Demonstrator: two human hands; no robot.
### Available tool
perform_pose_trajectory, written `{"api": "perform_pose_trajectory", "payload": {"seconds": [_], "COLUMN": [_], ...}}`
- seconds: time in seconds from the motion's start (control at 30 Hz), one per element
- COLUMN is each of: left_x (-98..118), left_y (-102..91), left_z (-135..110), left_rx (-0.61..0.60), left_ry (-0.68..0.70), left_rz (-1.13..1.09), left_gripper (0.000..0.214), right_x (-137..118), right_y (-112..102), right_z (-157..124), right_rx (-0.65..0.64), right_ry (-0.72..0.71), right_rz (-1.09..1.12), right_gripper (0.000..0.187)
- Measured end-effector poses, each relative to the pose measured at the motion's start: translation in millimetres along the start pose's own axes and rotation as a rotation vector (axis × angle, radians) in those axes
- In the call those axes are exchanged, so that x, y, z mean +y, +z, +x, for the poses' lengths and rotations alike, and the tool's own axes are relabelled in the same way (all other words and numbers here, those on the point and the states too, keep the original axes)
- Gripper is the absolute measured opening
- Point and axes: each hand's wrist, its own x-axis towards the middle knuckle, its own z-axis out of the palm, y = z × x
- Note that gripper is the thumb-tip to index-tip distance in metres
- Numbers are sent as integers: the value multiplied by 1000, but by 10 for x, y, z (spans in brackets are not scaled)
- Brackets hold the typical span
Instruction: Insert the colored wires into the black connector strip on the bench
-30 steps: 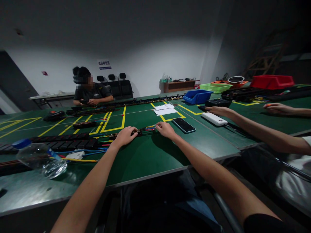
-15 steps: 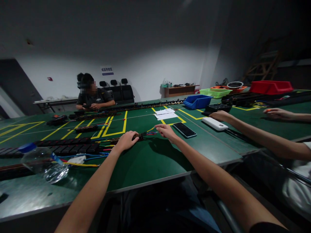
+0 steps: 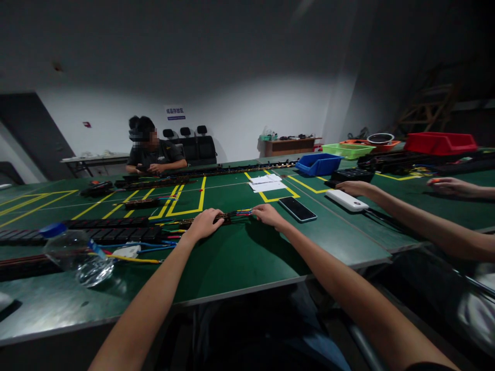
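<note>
My left hand (image 3: 204, 225) rests over a slim black strip-like part (image 3: 229, 218), fingers on its far side and thumb along its near side. From the right end of that part runs a small bunch of coloured wires (image 3: 243, 213), with yellow, blue and red among them. My right hand (image 3: 267, 215) has its fingertips closed on the far ends of these wires. A dark-screened phone (image 3: 297, 209) lies just to the right of my right hand. Left of my left hand, black segmented strips (image 3: 131, 236) lie with blue and yellow leads at their ends.
A clear bottle with a blue cap (image 3: 77, 255) lies tilted at left. Papers (image 3: 266, 183), a blue bin (image 3: 317, 164), a white power bank (image 3: 347, 201) and a red bin (image 3: 441, 143) are further right. A co-worker's arms reach in at right; another person sits across the green table (image 3: 232, 278).
My right hand has brought the wires together; a yellow wire that stood up apart now lies in line with the others. My left hand stays on the black part. The view has shifted slightly.
</note>
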Motion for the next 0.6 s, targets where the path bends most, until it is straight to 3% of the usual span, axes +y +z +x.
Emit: {"api": "perform_pose_trajectory", "payload": {"seconds": [0.1, 0.33, 0.6], "left_x": [-4, 0, 1], "left_y": [0, -6, -9], "left_z": [-3, -4, -5], "left_rx": [-4, -6, -3], "left_ry": [-6, -16, -7], "left_rz": [-4, -21, -22], "left_gripper": [37, 38, 37], "right_x": [7, -15, -29], "right_y": [1, -8, -19], "right_z": [-8, -23, -48], "right_rx": [-10, 122, 15], "right_ry": [-52, -64, -47], "right_rz": [-89, -146, -290], "right_gripper": [30, 40, 39]}}
